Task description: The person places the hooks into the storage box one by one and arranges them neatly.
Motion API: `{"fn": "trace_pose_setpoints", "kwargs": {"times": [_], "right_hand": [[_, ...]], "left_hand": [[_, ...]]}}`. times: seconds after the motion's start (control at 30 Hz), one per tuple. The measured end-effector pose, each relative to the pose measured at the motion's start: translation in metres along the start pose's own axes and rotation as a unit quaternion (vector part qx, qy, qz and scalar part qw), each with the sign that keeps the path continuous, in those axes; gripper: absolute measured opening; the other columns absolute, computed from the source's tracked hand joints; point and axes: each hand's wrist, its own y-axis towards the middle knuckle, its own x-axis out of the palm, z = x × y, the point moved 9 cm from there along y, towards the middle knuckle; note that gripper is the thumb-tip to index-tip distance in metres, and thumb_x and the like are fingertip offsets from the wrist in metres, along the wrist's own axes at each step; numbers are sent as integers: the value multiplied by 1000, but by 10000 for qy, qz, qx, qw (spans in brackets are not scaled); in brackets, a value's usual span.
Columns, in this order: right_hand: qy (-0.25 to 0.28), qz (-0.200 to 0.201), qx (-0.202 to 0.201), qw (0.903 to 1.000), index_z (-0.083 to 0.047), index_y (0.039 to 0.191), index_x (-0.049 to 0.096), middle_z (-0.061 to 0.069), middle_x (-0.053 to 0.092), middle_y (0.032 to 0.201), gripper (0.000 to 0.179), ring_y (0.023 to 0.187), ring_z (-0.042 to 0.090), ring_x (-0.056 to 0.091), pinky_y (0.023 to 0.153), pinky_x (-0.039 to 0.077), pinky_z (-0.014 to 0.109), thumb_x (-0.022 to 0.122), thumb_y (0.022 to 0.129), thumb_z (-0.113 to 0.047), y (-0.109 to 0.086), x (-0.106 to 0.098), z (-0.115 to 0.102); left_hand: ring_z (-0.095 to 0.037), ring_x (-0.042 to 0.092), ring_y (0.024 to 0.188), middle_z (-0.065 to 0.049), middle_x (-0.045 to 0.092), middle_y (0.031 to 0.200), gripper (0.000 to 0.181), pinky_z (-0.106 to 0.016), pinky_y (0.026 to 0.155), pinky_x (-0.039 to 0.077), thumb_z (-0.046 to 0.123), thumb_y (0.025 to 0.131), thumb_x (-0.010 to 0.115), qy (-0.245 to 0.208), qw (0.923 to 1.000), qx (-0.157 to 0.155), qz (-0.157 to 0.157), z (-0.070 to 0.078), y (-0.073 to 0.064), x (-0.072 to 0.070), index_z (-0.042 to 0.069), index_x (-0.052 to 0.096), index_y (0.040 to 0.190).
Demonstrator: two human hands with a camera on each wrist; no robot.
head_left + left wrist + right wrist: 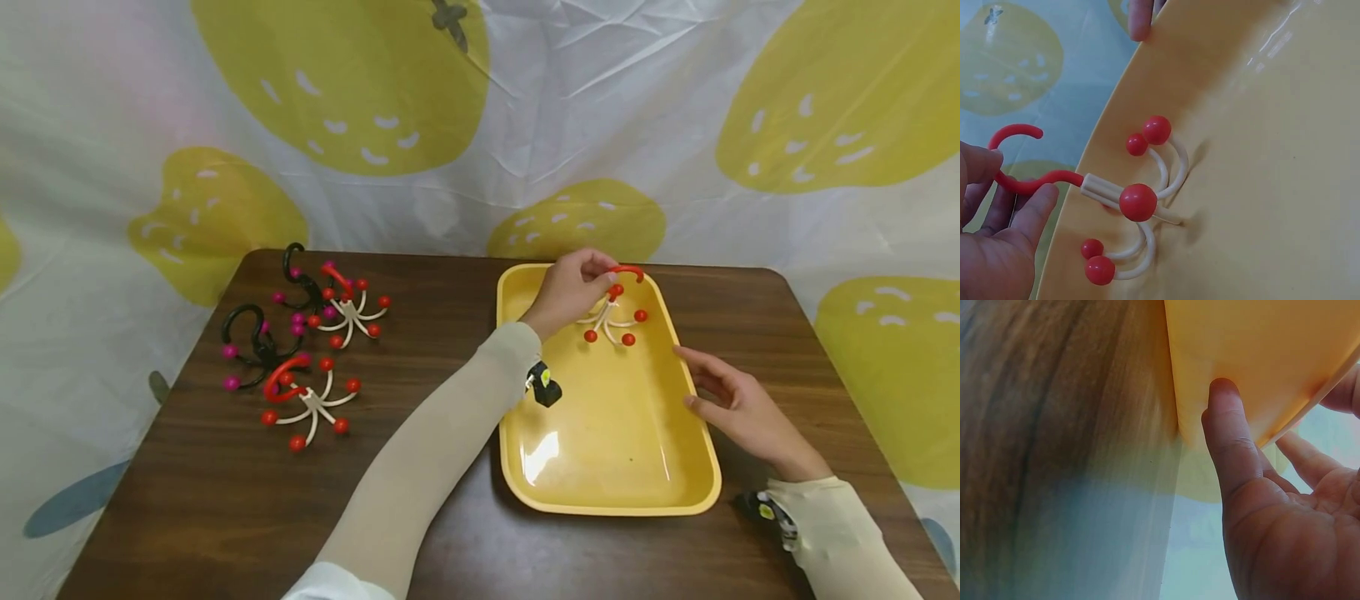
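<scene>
My left hand (573,292) pinches the red hooked stem of a red-and-white hook (1102,187) between thumb and fingers, near the far end of the yellow tray (600,502). Several white curved arms, tipped with red balls, spread from its lower end inside the tray. In the left wrist view, the stem's curled top reaches past the tray's edge. Beside the tray's right side is my right hand (738,408), fingers fairly straight and touching the rim. Seen from the right wrist, one fingertip (1224,397) rests against the outer wall.
Left on the brown table (420,367) lie two more red-and-white hooks, one nearer (313,402) and one farther (348,310). Two black hooks with magenta balls, one nearer (264,350) and one farther (307,287), stand among them. A fruit-print cloth (420,208) hangs behind the table.
</scene>
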Motion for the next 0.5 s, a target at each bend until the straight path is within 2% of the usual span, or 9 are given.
{"fn": "trace_pose_setpoints", "kwargs": {"times": [0.17, 0.4, 0.5], "right_hand": [[-21, -4, 23, 10000, -3, 160, 43, 25, 52, 153, 64, 121, -12, 57, 92, 53, 9, 67, 100, 0, 0, 0, 0], [-19, 12, -42, 10000, -2, 159, 43, 13, 55, 153, 64, 120, -11, 58, 92, 53, 9, 66, 100, 1, -1, -3, 0], [9, 8, -34, 10000, -2, 160, 43, 17, 53, 155, 64, 122, -12, 57, 93, 53, 9, 66, 101, 1, 0, -3, 0]], "left_hand": [[-7, 66, 90, 5, 73, 99, 12, -17, 79, 53, 17, 102, 71, -129, 9999, -78, 15, -4, 0, 1, 16, 74, 114], [-6, 68, 94, 5, 74, 106, 17, -17, 84, 55, 17, 100, 75, -236, 9997, -79, 15, -7, -1, 2, 18, 74, 118], [-7, 69, 97, 3, 74, 110, 21, -17, 86, 55, 17, 99, 76, -346, 9994, -28, -28, -7, -2, 3, 16, 74, 120]]}}
